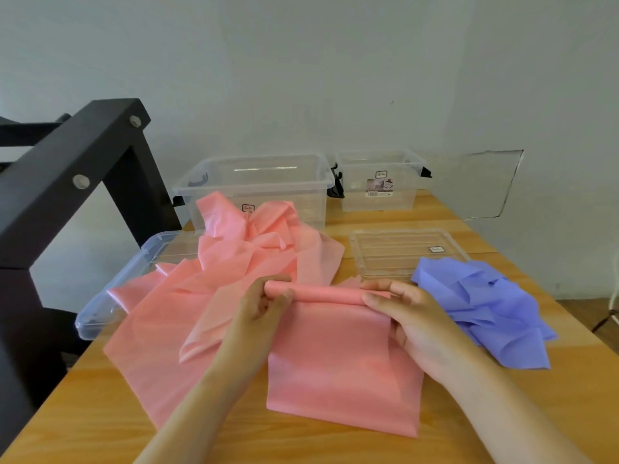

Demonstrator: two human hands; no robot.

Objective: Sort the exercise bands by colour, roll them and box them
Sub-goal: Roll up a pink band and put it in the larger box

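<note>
A flat pink exercise band point(341, 363) lies in front of me on the wooden table point(100, 423), its far end turned into a short roll point(325, 293). My left hand point(264, 308) grips the roll's left end, fingers curled round it. My right hand point(412, 316) holds the right end, thumb and fingers around it. Behind lies a loose heap of pink bands point(254, 256). A crumpled heap of purple bands point(485, 306) sits to the right. Two clear boxes stand at the back, a large one point(268, 182) and a smaller one point(378, 182).
Two clear lids lie on the table, one point(110, 296) at the left partly under the pink heap, one point(402, 252) at the right behind the purple bands. A black metal frame point(67, 182) rises at the left table edge. A pale wall stands behind.
</note>
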